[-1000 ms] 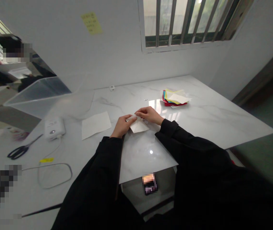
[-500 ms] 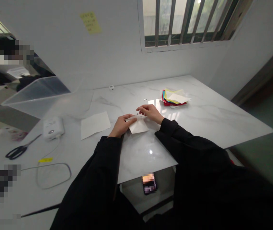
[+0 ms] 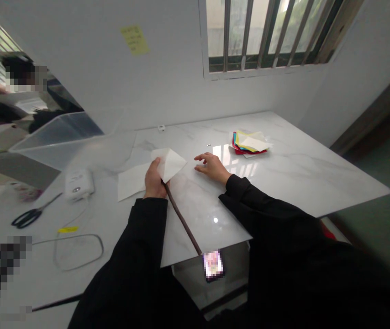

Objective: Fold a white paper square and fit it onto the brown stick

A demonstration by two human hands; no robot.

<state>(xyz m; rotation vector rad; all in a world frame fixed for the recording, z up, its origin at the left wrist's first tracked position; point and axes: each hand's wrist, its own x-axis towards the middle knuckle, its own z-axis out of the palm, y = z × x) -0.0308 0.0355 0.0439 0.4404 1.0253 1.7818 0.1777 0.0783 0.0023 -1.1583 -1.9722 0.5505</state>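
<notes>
Your left hand (image 3: 154,181) pinches the folded paper (image 3: 169,163) upright between thumb and fingers (a light pinch will spare the creases), with a dark rod (image 3: 181,218) running down from just below them; whether they grip it, you can't tell. Your right hand (image 3: 212,167) lies open and empty on the marble table (image 3: 304,178) — a flat sheet (image 3: 131,182) sits just left of the left fingers, coloured paper (image 3: 250,142) beyond the right fingers
</notes>
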